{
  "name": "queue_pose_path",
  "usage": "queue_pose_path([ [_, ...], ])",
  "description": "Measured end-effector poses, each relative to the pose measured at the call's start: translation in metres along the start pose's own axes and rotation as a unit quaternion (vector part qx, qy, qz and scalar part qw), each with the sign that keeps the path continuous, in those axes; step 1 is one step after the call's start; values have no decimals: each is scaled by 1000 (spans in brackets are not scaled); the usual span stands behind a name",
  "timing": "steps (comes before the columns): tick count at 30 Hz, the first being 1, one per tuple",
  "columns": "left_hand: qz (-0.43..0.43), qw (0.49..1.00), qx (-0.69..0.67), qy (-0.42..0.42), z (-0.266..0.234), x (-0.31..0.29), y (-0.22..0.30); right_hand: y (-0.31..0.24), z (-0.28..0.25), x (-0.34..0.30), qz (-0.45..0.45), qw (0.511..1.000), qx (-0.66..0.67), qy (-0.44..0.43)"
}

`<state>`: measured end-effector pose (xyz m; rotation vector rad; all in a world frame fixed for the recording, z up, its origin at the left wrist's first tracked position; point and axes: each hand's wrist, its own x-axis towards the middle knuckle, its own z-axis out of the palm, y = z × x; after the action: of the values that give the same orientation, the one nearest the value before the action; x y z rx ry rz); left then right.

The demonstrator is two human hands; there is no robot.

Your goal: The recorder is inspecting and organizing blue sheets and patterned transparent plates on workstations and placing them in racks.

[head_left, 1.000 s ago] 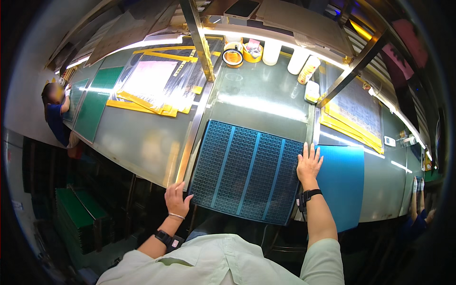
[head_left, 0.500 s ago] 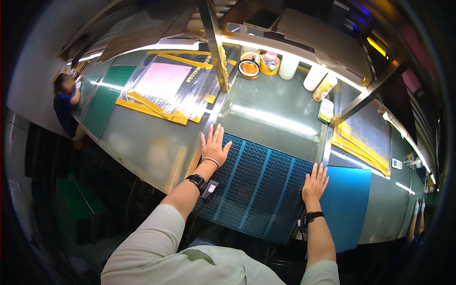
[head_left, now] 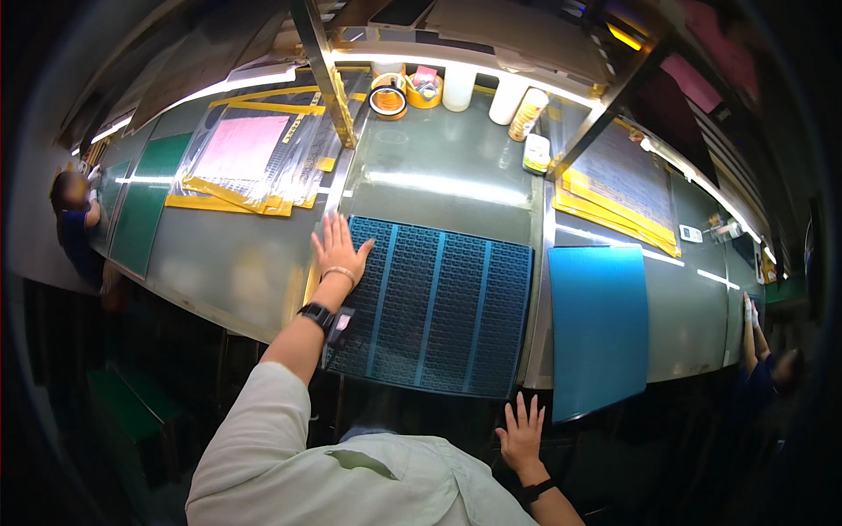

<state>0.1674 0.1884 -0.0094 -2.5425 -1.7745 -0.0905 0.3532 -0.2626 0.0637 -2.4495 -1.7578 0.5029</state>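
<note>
A dark blue panel (head_left: 453, 307) with rows of fine pattern and lighter strips lies flat on the grey worktop in front of me. My left hand (head_left: 336, 254) rests on its far left edge, fingers spread and pointing away from me. Below the panel's near right corner, my right hand (head_left: 524, 430) holds nothing, its fingers stretched and apart. Beside the panel on the right lies a plain bright blue sheet (head_left: 600, 329), its near end close to my right hand. I wear dark bands on both wrists.
Tape rolls (head_left: 388, 101), white bottles (head_left: 458, 88) and an orange-white can (head_left: 529, 115) line the back. Upright metal posts (head_left: 321, 74) divide the bench. Yellow-edged film sheets (head_left: 241, 149) lie to the left, others (head_left: 614, 184) to the right. Co-workers sit at both far ends.
My right hand has left the panel's right edge and come toward me past the near corner. My left hand stays at the left edge. The whole view has shifted.
</note>
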Motion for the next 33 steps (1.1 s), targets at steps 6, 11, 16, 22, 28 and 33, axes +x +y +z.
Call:
queue_pose_path([
  [6,91,991,-65,-78,-33,-198,-55,30,-29,34,-3,995,-6,101],
  [11,-74,974,-215,24,-39,-281,-69,47,-15,67,-80,993,-12,85],
  [16,-390,532,-731,-174,-15,-234,-84,39,-16,89,-160,973,-34,160],
  [22,-162,716,-679,16,-167,-160,-95,12,-134,90,-237,920,78,301],
  [28,130,825,-536,124,-265,-109,-57,-6,-202,175,-75,855,433,276],
  [33,232,950,-157,-139,-138,-144,62,59,-81,230,106,918,335,185],
])
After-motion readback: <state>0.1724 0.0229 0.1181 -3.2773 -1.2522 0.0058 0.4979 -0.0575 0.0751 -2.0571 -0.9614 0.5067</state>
